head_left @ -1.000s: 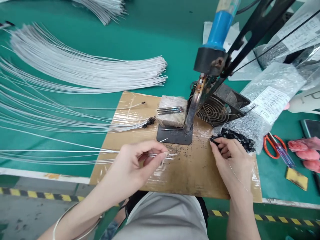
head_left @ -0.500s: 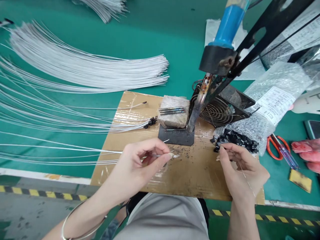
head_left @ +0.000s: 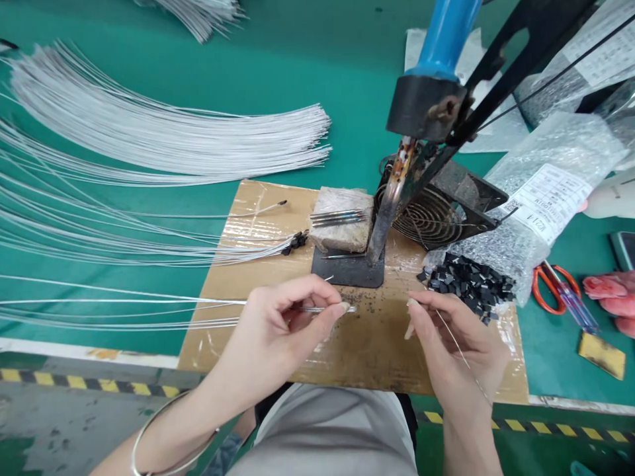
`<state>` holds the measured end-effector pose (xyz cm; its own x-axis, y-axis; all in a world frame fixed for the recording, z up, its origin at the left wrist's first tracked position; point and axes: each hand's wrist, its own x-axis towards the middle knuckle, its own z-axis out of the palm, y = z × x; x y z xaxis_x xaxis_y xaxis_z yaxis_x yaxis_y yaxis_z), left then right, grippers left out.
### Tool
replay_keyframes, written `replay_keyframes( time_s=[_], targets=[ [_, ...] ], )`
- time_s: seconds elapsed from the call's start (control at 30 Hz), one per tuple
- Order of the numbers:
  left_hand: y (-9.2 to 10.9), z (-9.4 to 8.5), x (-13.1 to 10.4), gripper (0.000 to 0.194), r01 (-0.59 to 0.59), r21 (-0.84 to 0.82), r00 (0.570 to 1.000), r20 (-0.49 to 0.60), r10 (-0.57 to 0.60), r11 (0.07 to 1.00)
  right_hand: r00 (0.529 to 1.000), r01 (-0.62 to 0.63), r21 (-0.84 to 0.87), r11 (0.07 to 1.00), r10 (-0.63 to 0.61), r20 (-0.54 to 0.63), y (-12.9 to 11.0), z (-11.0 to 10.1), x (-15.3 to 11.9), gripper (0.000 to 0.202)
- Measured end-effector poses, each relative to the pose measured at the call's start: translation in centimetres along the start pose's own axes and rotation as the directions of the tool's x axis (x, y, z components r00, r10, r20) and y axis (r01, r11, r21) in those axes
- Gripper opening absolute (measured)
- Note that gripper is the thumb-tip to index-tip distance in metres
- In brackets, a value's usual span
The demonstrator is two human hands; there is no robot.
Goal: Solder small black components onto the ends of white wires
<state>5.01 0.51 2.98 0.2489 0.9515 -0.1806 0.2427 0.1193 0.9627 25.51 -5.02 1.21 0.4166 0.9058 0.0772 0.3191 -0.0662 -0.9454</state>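
My left hand (head_left: 292,324) is closed in a pinch on white wires (head_left: 213,301), whose bare tips stick out just past the thumb over the cardboard. Across the palm of my right hand (head_left: 459,344) runs a thin silvery wire (head_left: 455,342), apparently solder wire, pinched between thumb and forefinger. Whether something tiny is also in that pinch, I cannot tell. The right fingertips lie a short way right of the wire tips, close to a pile of small black pieces (head_left: 469,284). A soldering iron (head_left: 387,221) with a blue handle stands tilted above, its tip near a dark metal plate.
Behind the hands, a wrapped block (head_left: 343,231) carries several thin metal rods. A black fan (head_left: 426,215) stands beside the iron. Wires with black ends (head_left: 296,242) and a large white wire bundle (head_left: 173,139) lie left. Orange-handled scissors (head_left: 548,291) and bubble wrap (head_left: 560,158) lie right.
My right hand has moved left, from beside the black pieces toward the left hand, uncovering more of the pile. My left hand stays almost in place, still pinching the wires.
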Motion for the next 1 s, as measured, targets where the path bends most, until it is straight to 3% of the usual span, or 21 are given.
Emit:
replay_keyframes(
  time_s=[0.43, 0.7, 1.0],
  targets=[
    [0.2, 0.4, -0.6, 0.016, 0.082, 0.157, 0.996, -0.041, -0.077, 0.984, 0.975, -0.147, 0.224, 0.963, 0.103, 0.195, -0.8, 1.7, -0.6, 0.018],
    [2.0, 0.7, -0.2, 0.015, 0.139, 0.010, 0.990, 0.007, -0.139, 0.990, 0.948, -0.255, 0.373, 0.892, 0.156, 0.276, -1.4, 2.9, -0.6, 0.010],
    [1.8, 0.7, -0.1, 0.016, 0.130, 0.015, 0.991, -0.002, -0.130, 0.991, 0.946, -0.270, 0.399, 0.876, 0.163, 0.281, -1.3, 3.1, -0.7, 0.013]
  ],
)
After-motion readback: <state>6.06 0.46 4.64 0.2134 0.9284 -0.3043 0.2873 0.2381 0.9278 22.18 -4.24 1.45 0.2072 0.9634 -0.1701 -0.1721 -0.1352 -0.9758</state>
